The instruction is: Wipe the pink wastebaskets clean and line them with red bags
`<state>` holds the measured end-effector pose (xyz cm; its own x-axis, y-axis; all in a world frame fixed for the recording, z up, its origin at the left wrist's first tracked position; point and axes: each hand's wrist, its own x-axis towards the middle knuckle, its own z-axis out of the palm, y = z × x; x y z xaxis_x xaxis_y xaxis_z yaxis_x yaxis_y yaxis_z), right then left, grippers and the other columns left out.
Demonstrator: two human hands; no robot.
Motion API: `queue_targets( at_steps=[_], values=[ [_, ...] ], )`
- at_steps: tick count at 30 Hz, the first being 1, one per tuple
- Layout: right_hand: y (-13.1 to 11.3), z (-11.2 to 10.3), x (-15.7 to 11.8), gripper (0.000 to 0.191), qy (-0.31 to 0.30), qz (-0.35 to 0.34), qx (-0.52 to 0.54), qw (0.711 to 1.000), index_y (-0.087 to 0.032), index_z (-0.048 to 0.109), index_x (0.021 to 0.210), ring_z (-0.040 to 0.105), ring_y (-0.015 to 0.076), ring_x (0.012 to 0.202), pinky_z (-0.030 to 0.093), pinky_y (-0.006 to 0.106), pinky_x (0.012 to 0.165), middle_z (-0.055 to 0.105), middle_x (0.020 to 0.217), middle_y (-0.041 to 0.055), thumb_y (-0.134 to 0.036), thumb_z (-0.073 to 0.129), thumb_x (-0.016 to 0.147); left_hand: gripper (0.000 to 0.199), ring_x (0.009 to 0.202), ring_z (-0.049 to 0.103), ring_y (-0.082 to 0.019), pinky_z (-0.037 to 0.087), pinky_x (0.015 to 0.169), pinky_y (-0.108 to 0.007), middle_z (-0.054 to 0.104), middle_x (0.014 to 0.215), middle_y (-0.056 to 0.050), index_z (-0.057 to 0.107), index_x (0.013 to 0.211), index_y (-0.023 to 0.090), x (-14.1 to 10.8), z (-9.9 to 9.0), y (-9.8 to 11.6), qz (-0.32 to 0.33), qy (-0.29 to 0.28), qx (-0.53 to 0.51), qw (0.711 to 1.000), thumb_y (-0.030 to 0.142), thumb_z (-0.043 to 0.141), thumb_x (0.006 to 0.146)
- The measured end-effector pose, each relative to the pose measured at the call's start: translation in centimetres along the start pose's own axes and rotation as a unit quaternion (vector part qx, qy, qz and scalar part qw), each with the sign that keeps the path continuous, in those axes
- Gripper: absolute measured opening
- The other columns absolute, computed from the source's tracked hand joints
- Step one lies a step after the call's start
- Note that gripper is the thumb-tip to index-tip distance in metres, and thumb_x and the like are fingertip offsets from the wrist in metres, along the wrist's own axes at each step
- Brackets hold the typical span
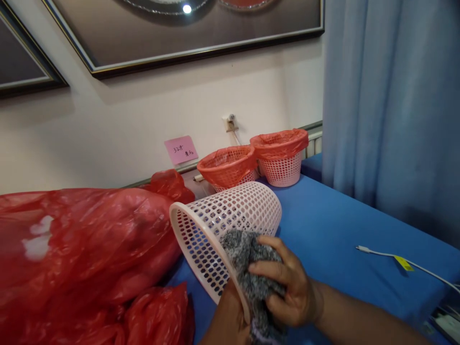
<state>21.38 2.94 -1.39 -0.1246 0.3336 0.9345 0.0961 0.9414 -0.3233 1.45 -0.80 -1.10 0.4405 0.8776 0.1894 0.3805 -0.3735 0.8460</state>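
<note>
A white perforated plastic basket point(247, 203) lies tilted on its side, its mouth facing the lower left. My right hand point(287, 282) is closed on a grey fuzzy cloth point(239, 251) and presses it against the outer side of the basket, near the rim. My left hand point(232, 306) is at the lower part of the basket's mouth, on both sides of the rim, and grips it; its fingers are mostly hidden by the rim and the cloth.
Two similar baskets lined with red bags, one nearer point(226, 165) and one farther point(282, 158), stand by the wall. Large red plastic bags point(89, 239) fill the left. A white cable point(381, 252) with a yellow tag lies on the blue surface point(334, 230). A blue curtain point(388, 96) hangs right.
</note>
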Motion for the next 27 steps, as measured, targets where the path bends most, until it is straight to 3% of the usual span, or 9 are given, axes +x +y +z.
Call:
queue_targets(
  at_steps=[3,6,9,11,14,16,18,21,27],
  values=[
    [2.5,-0.4,0.4,0.063,0.051,0.132,-0.055,0.988,-0.029,0.065,0.138,0.061,0.0274,0.136,0.054,0.043,0.113,0.051,0.154,0.0088,-0.012,0.056,0.078,0.072,0.153,0.045,-0.04,0.033,0.129,-0.059,0.051,0.164,-0.013,0.045,0.162,0.028,0.1,0.0,-0.2,0.038,0.008,0.091,0.995,0.039,0.07,0.095],
    [6.1,-1.3,0.9,0.049,0.128,0.296,-0.109,0.94,-0.025,0.071,0.131,0.062,0.0322,0.134,0.048,0.055,0.118,0.061,0.141,0.013,-0.019,0.056,0.084,0.073,0.157,0.041,-0.038,0.029,0.131,-0.058,0.044,0.17,-0.01,0.037,0.166,0.031,0.3,0.0,-0.1,0.062,-0.004,0.171,0.983,0.026,0.061,0.098],
    [7.4,-1.9,1.1,0.044,0.166,0.346,-0.118,0.916,-0.022,0.072,0.127,0.064,0.0343,0.13,0.048,0.06,0.117,0.066,0.131,0.014,-0.024,0.057,0.086,0.082,0.157,0.041,-0.038,0.029,0.131,-0.059,0.039,0.173,-0.01,0.028,0.17,0.031,0.3,0.1,-0.2,0.08,-0.018,0.202,0.976,0.018,0.059,0.095],
    [6.2,-1.8,0.9,0.048,0.138,0.291,-0.12,0.939,-0.025,0.07,0.132,0.061,0.0328,0.135,0.048,0.057,0.118,0.062,0.139,0.0129,-0.02,0.057,0.086,0.082,0.156,0.041,-0.038,0.029,0.13,-0.061,0.038,0.174,-0.011,0.027,0.17,0.031,0.4,0.2,-0.2,0.092,-0.024,0.203,0.974,0.017,0.057,0.095],
    [2.7,-1.0,0.3,0.063,0.046,0.099,-0.082,0.991,-0.028,0.064,0.14,0.057,0.0295,0.141,0.053,0.045,0.115,0.047,0.158,0.0084,-0.013,0.057,0.079,0.08,0.152,0.047,-0.04,0.037,0.126,-0.059,0.046,0.168,-0.013,0.034,0.167,0.028,0.9,0.2,0.0,0.095,-0.028,0.162,0.982,0.019,0.061,0.093],
    [0.7,-0.5,-0.1,0.072,0.014,-0.004,-0.046,0.999,-0.027,0.061,0.143,0.058,0.0289,0.139,0.057,0.039,0.109,0.04,0.163,0.0067,-0.013,0.057,0.073,0.077,0.146,0.053,-0.039,0.045,0.121,-0.055,0.056,0.16,-0.014,0.041,0.163,0.027,1.3,0.2,0.3,0.096,-0.029,0.129,0.987,0.02,0.065,0.09],
    [0.1,-0.1,-0.2,0.074,0.019,-0.018,-0.032,0.999,-0.025,0.059,0.144,0.059,0.0288,0.138,0.058,0.038,0.107,0.041,0.162,0.0073,-0.013,0.057,0.071,0.076,0.143,0.056,-0.038,0.047,0.12,-0.054,0.059,0.157,-0.013,0.045,0.161,0.027,1.5,0.2,0.4,0.091,-0.026,0.114,0.989,0.018,0.066,0.088],
    [2.0,-0.4,0.2,0.064,0.054,0.108,-0.071,0.99,-0.027,0.062,0.141,0.059,0.0288,0.138,0.054,0.044,0.113,0.049,0.156,0.0096,-0.014,0.057,0.079,0.078,0.149,0.049,-0.038,0.037,0.127,-0.057,0.051,0.164,-0.013,0.04,0.164,0.027,1.2,0.1,-0.1,0.072,-0.011,0.134,0.988,0.014,0.061,0.09],
    [8.5,-2.6,1.3,0.045,0.171,0.379,-0.127,0.901,-0.022,0.074,0.125,0.067,0.033,0.123,0.05,0.059,0.115,0.069,0.126,0.0126,-0.03,0.058,0.083,0.085,0.155,0.042,-0.037,0.03,0.131,-0.06,0.045,0.169,-0.011,0.037,0.166,0.029,0.8,0.1,-0.1,0.075,-0.034,0.176,0.981,0.009,0.061,0.087]
  ],
)
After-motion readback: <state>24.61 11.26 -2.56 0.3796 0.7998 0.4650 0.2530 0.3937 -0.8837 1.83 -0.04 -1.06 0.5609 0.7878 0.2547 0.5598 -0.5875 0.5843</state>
